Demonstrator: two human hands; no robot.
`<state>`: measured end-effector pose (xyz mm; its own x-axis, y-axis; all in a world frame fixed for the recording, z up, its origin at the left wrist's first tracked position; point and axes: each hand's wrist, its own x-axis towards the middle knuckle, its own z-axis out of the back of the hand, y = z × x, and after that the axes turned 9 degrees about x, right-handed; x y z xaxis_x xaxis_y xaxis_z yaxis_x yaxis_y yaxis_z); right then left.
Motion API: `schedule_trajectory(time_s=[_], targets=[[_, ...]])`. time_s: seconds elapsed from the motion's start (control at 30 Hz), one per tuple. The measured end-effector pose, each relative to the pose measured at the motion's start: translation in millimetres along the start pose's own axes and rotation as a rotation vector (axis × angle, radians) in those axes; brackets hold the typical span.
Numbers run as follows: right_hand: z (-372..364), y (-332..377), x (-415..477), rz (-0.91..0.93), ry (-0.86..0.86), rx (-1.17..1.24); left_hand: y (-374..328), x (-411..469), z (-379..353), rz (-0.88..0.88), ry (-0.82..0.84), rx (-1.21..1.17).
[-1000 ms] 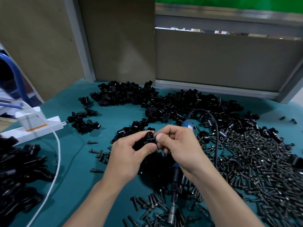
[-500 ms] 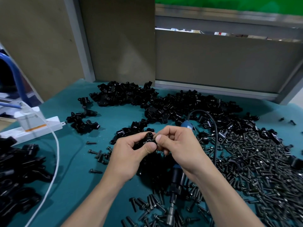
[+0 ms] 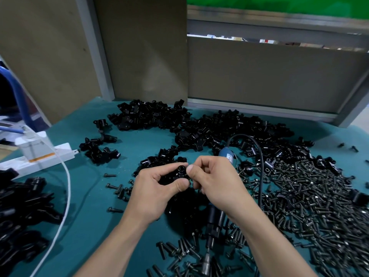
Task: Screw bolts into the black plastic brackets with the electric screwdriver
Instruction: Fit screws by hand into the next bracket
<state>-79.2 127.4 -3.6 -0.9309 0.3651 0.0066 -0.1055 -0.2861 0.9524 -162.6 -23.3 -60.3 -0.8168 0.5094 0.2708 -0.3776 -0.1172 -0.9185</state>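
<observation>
Trouble nearest first: electric screwdriver (image 3: 214, 218) flat on the mat (image 3: 123, 232), nearer than the bracket (image 3: 178, 172), under the right wrist, in neither hand. Easily knocked into the loose bolts (image 3: 179, 252) around its tip on a blind reach. Left hand (image 3: 153, 190) curled round the bracket, holding it above the mat. Right hand (image 3: 215, 182) pinching, thumb against forefinger, at the bracket's right edge on a small dark piece, taken for a bolt (image 3: 187, 174), mostly hidden. Prone to cross-threading if started tilted; prone to vanishing into the bolt heap (image 3: 309, 196) right of the bracket on a slipped pinch. Beyond the bracket, bracket pile (image 3: 219, 128): risks mixing done with undone.
</observation>
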Motion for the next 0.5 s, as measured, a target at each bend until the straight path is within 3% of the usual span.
schedule_trajectory(time_s=[0.3,0.5], targets=[[-10,-8,0,0.070,-0.071,-0.257,5,-3,-4,-0.028,-0.054,0.105],[2,-3,0,0.055,0.019,-0.133,7,-1,-3,-0.032,-0.109,0.188]])
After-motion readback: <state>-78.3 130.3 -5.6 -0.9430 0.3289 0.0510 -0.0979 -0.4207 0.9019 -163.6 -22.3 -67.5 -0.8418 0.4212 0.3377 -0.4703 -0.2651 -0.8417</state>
